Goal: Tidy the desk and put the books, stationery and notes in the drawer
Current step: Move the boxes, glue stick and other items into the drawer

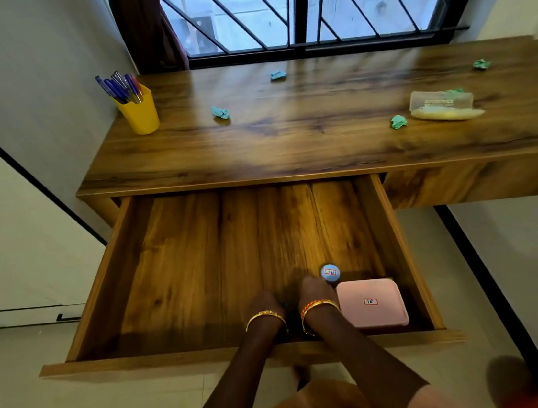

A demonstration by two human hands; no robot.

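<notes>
Inside the open drawer (227, 263), near its front rail, your left hand (266, 305) and right hand (316, 294) reach down side by side; whether either grips anything cannot be told, since the fingers are hidden and dark. Just right of your right hand lie a pink case (371, 304) and a blue round labelled item (330, 272). You appear to be stowing. Next likely calls for lifting the yellow pen cup (141, 112), beyond the drawer on the desk (287, 140).
</notes>
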